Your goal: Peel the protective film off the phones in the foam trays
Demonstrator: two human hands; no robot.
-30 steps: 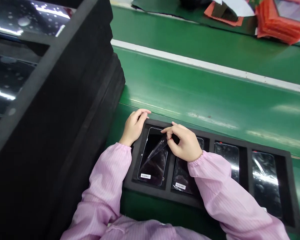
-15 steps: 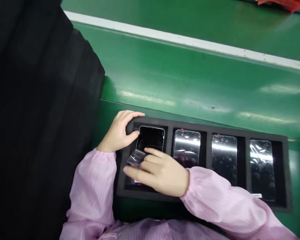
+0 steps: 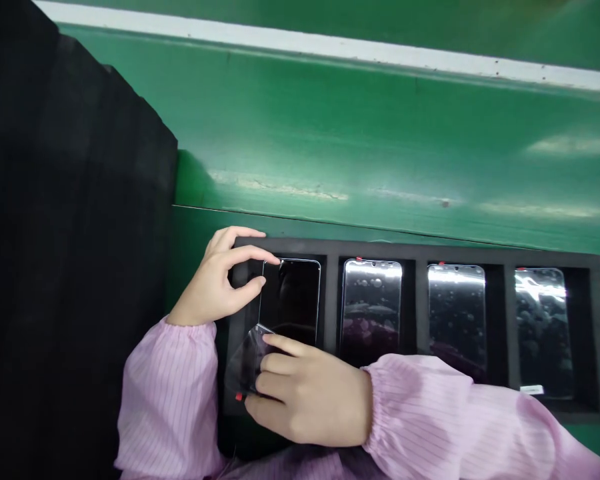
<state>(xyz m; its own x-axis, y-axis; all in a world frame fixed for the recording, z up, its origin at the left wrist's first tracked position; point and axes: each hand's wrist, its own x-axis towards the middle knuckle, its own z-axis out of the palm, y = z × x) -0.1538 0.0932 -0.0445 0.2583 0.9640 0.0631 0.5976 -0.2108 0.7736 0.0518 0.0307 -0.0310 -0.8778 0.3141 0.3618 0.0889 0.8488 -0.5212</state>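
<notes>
My left hand point(image 3: 225, 280) is at the tray's far left corner, its fingers apart; the index fingertip and thumb meet the top left edge of a phone screen point(image 3: 295, 300). That dark, glossy screen lies in the leftmost compartment of a black foam tray point(image 3: 333, 293). Over its lower part, my right hand point(image 3: 313, 393) is closed on a clear protective film point(image 3: 244, 363), which is lifted and bent towards the left. A red tab point(image 3: 239, 397) shows at the film's corner. The right hand covers the screen's lower end, and its exact grip is partly hidden.
In the other compartments lie a second screen point(image 3: 373, 307), a third screen point(image 3: 457, 313) and a fourth screen point(image 3: 543, 327), all with bubbled film and red tabs. A tall black foam stack point(image 3: 70, 240) stands on the left. Behind the tray runs a green surface point(image 3: 330, 140) with a white strip point(image 3: 300, 43).
My right hand has moved down towards me, drawing the film further off the leftmost screen. My left index finger has come down onto the screen's top edge. The camera view has shifted.
</notes>
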